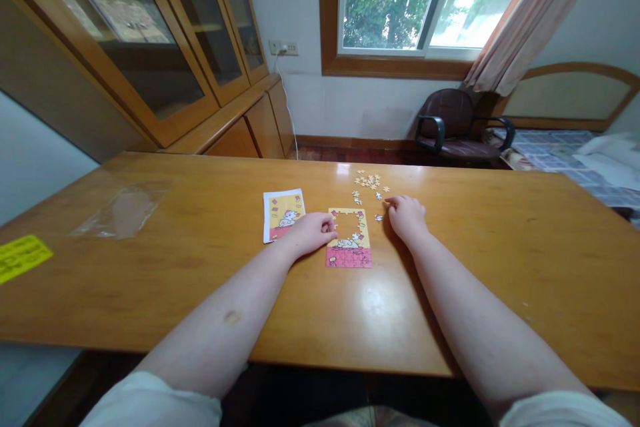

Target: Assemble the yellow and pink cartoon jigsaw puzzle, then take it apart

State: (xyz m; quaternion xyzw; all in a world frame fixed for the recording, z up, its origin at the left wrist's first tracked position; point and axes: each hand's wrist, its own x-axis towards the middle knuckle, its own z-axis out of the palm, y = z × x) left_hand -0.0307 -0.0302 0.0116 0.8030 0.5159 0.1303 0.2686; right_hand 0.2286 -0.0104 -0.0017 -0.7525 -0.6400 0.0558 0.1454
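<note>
A partly assembled jigsaw puzzle (349, 257) lies on the table, its lower pink part and most of its yellow border joined around a gap in the upper middle. My left hand (316, 230) rests at the puzzle's left edge, thumb and forefinger apart and nothing held between them. To the right of the puzzle, my right hand (407, 215) is low over the table, forefinger stretched out and the other fingers loosely bent; no piece shows in it. A loose white puzzle piece (379, 218) lies just left of that hand. Partly covered by my left hand is the reference picture (284, 212).
Beyond the puzzle, several loose yellow pieces (370, 181) are scattered near the far edge of the wooden table (210, 213). A clear plastic bag (123, 211) and a yellow label (23, 258) lie on the left. An office chair (453, 123) stands behind the table.
</note>
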